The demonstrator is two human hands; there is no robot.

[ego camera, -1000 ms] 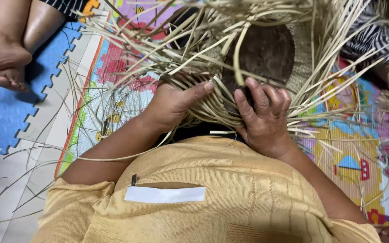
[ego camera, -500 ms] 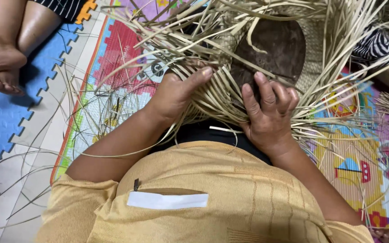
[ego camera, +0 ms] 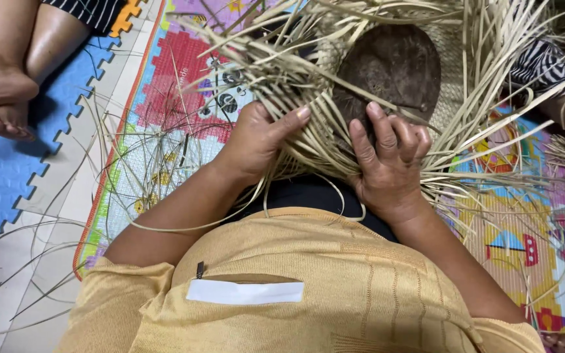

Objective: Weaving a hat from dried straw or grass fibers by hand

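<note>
In the head view, the person sat on the floor with a half-woven piece of pale straw strips [ego camera: 308, 85] lying in the lap, wrapped around a dark rounded mould [ego camera: 393, 65] just beyond the hands. The left hand [ego camera: 256, 140] was curled round a bundle of the loose strips on the left of the mould, thumb stretched across them, pinching them together. The right hand [ego camera: 390, 163] rested with its fingers bent and slightly spread, pressing strips against the near face of the mould. The strips fanned out from the mould in all directions, their long axes radial, most free ends pointing far and to the right. They looked light, thin and springy, likely to kink or split if bent sharply, so the best hold seemed to be close to the woven edge rather than at the tips. Underneath lay a colourful foam play mat [ego camera: 184, 78], with a blue interlocking mat [ego camera: 1, 176] at the left. Another person's bare legs and feet [ego camera: 8, 85] rested at the far left, and stray strips lay scattered over the floor.
</note>
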